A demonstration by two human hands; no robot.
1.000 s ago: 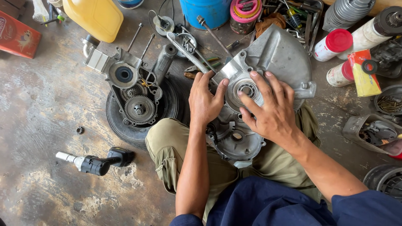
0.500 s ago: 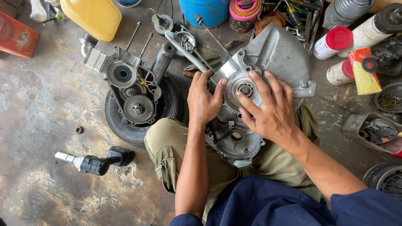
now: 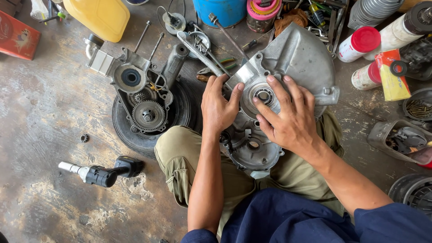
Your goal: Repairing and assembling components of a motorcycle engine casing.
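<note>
A grey metal engine case half [image 3: 297, 58] rests on my lap between my knees. My left hand [image 3: 218, 105] lies on its left side, thumb beside the round bearing [image 3: 263, 95] in the middle. My right hand [image 3: 290, 117] is spread flat over the case, its fingertips at the bearing's rim. Neither hand wraps around anything; both press on the case. The lower part of the case [image 3: 252, 150] shows below my hands.
The other engine half with gears [image 3: 144, 101] lies on a black tyre [image 3: 128, 132] at left. A cordless impact wrench [image 3: 101, 173] lies on the concrete floor. A yellow jug [image 3: 99, 15], blue bucket [image 3: 225, 10], spray cans [image 3: 360, 45], wrenches and parts crowd the far edge.
My hands and the case stay in nearly the same place; the fingers of my right hand have shifted slightly around the bearing.
</note>
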